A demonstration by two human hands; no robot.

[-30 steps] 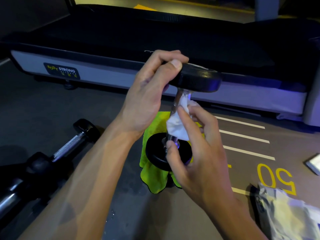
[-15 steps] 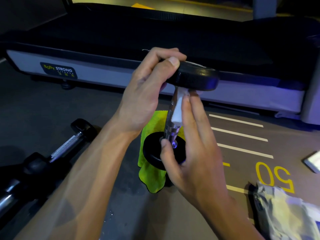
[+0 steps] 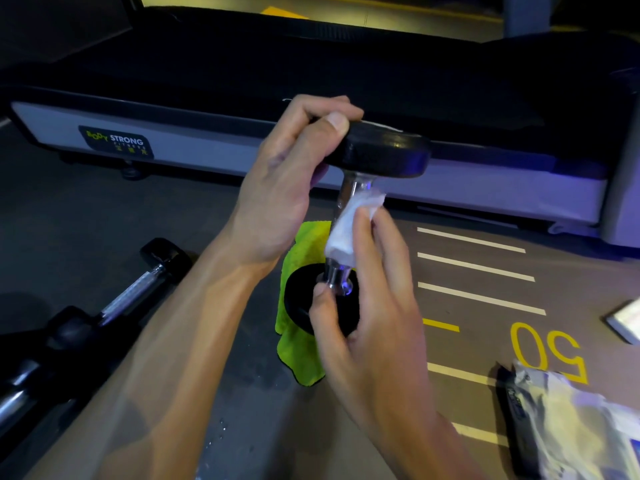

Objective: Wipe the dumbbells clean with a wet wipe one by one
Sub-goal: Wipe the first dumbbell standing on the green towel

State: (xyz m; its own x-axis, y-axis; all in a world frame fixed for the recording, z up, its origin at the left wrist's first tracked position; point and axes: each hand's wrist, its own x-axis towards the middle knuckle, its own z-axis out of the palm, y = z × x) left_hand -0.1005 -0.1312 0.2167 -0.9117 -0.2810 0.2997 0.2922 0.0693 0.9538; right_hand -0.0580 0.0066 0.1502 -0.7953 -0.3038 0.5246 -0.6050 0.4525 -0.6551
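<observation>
A black dumbbell (image 3: 384, 157) with a chrome handle stands upright, its lower head resting on a lime-green cloth (image 3: 301, 355) on the floor. My left hand (image 3: 287, 188) grips the rim of the upper head. My right hand (image 3: 367, 306) presses a white wet wipe (image 3: 349, 226) around the middle of the handle, thumb near the lower collar. Two more dumbbells lie on the floor at the left: one (image 3: 138, 289) with a knurled chrome handle, another (image 3: 20, 386) partly cut off by the frame edge.
A treadmill deck (image 3: 214, 154) with a "Body Strong" label runs across the back. A wipe packet (image 3: 571, 420) lies at the lower right. The floor carries white lines and a yellow "50" (image 3: 550, 351). A flat pale object (image 3: 627, 320) sits at the right edge.
My right hand has slid the wipe up and down the handle: low a second ago, high half a second ago, now back around the middle. My left hand keeps the upper head steady.
</observation>
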